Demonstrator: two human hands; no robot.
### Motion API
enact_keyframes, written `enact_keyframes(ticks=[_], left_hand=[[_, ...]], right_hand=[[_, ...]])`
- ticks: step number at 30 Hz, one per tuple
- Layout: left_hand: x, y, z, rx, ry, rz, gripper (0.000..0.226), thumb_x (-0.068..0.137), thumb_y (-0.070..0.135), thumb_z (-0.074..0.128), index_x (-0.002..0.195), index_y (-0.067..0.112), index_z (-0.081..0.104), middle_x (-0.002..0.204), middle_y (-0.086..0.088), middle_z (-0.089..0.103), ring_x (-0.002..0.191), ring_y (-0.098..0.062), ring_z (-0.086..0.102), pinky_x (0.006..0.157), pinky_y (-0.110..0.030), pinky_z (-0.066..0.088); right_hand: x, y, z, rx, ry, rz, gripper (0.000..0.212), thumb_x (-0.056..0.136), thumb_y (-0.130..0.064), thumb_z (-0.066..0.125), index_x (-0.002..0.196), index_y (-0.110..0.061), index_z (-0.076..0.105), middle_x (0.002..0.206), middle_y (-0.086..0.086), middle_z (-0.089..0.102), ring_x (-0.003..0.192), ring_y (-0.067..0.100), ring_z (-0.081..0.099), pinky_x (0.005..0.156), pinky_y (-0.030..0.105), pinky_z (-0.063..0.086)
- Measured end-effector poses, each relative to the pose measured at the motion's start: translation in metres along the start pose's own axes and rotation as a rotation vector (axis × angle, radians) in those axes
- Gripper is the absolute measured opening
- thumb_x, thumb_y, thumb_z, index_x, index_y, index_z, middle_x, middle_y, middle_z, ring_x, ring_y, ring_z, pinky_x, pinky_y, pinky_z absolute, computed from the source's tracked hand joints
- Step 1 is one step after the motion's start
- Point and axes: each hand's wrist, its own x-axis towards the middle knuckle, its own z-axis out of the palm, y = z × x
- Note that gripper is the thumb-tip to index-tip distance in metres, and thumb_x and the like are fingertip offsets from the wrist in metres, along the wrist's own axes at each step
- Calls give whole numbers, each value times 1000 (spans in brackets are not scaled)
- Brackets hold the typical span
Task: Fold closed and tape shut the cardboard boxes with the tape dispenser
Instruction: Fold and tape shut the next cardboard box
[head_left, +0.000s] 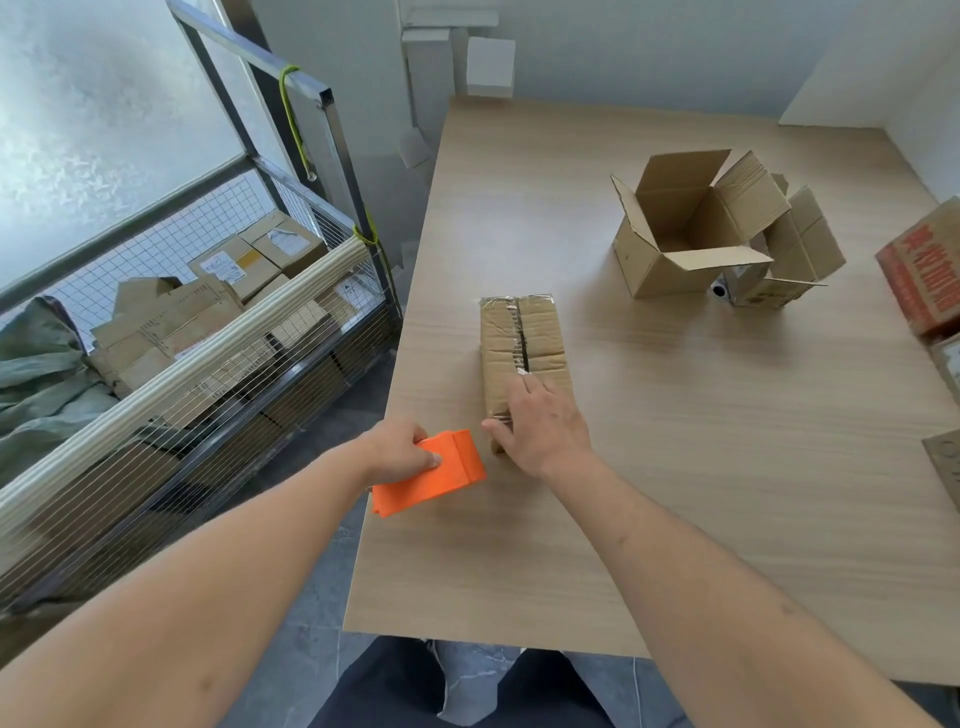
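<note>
A closed brown cardboard box (519, 343) lies on the wooden table (675, 467) near its left edge, with clear tape running along its top seam. My right hand (540, 423) rests on the near end of this box, fingers spread over the top and thumb at the near-left corner. My left hand (397, 449) grips an orange tape dispenser (431, 478) just left of the box's near end, at the table's edge. An open cardboard box (680, 228) with its flaps up stands farther back on the table.
More cardboard boxes (795, 254) lie behind the open one, and a red-printed box (930, 275) sits at the right edge. Left of the table stands a wire-mesh cart (208, 332) filled with taped boxes. The table's near edge is right in front of my legs.
</note>
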Motion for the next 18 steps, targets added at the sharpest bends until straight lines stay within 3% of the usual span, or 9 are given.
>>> enact_keyframes(ticks=[3, 8, 13, 16, 18], left_hand=[[2, -4, 5, 16, 86, 27, 27, 91, 44, 66, 92, 18, 69, 87, 3, 67, 79, -11, 61, 59, -26, 40], [-1, -3, 6, -24, 201, 87, 20, 97, 34, 58, 94, 17, 66, 86, 0, 67, 82, -19, 63, 64, -32, 43], [0, 10, 29, 29, 274, 110, 24, 101, 21, 47, 120, 13, 60, 107, -10, 68, 102, -33, 62, 86, -39, 47], [3, 20, 51, 34, 281, 70, 46, 104, 23, 47, 149, 13, 44, 127, -13, 64, 117, -34, 60, 99, -41, 45], [6, 26, 63, 1, 282, 39, 57, 105, 25, 50, 158, 14, 33, 135, -15, 61, 121, -34, 60, 101, -43, 49]], right_hand=[[1, -1, 6, 10, 16, 28, 44, 91, -53, 57, 116, -17, 56, 120, 5, 59, 114, 27, 52, 101, 38, 42], [3, -10, 12, -1, 58, 91, 42, 84, -51, 59, 109, -17, 58, 113, 4, 59, 107, 27, 53, 94, 38, 42], [-1, -3, 15, -47, 82, 34, 57, 82, -57, 70, 117, -14, 57, 118, 6, 59, 109, 29, 55, 97, 39, 44], [-6, 5, 11, -88, 82, -38, 68, 79, -66, 72, 118, -14, 56, 117, 6, 58, 106, 27, 54, 95, 37, 44], [-12, 11, 7, -67, 110, -94, 67, 76, -68, 73, 111, -13, 57, 110, 6, 58, 101, 27, 54, 92, 37, 45]])
